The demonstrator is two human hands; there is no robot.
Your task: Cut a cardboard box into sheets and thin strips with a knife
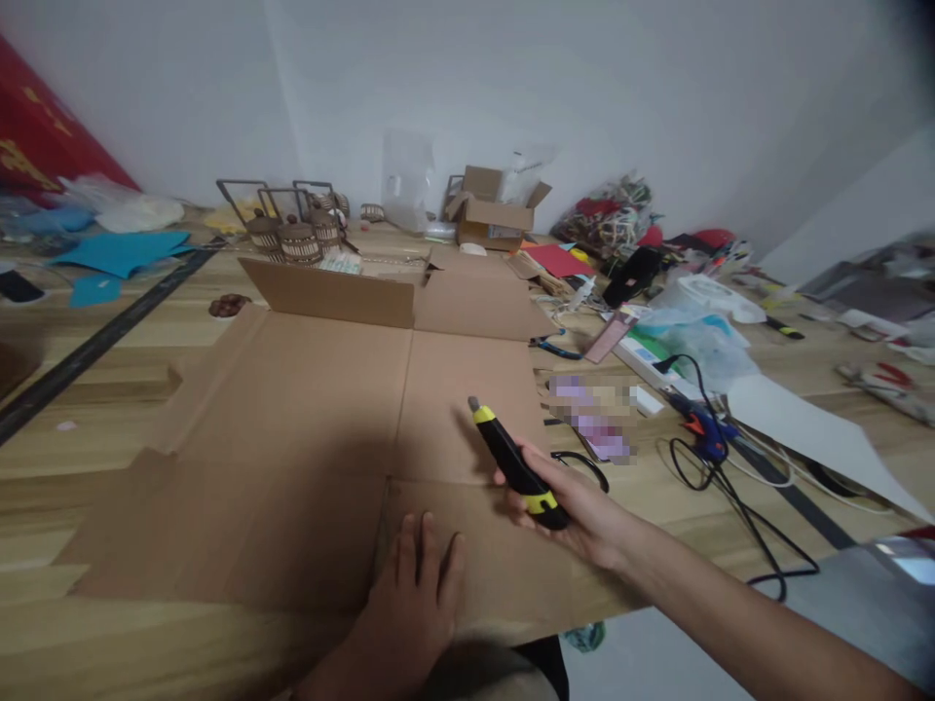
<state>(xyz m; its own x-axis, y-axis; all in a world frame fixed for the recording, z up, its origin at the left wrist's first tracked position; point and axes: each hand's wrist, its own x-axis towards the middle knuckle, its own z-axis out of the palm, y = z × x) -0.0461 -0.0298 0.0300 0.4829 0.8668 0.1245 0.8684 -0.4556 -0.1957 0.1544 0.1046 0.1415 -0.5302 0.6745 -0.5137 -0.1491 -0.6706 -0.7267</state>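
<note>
A large flattened cardboard box [314, 399] lies unfolded across the wooden table, with one flap standing up at its far side. My left hand [416, 594] rests flat on its near panel, fingers stretched forward and slightly apart. My right hand [570, 497] is wrapped round a black-and-yellow pen-shaped tool [511, 462] with a short grey tip. That tool is held over the right part of the cardboard, its tip directed forward and left. Whether the tip is a blade, I cannot tell.
Blue glue gun [705, 428] with a looping black cord, white sheet [825, 438] and purple packet [588, 414] lie to the right. Behind the cardboard stand small woven baskets [299, 239] and an open carton [493, 214]. Blue sheets [121, 253] lie at the far left.
</note>
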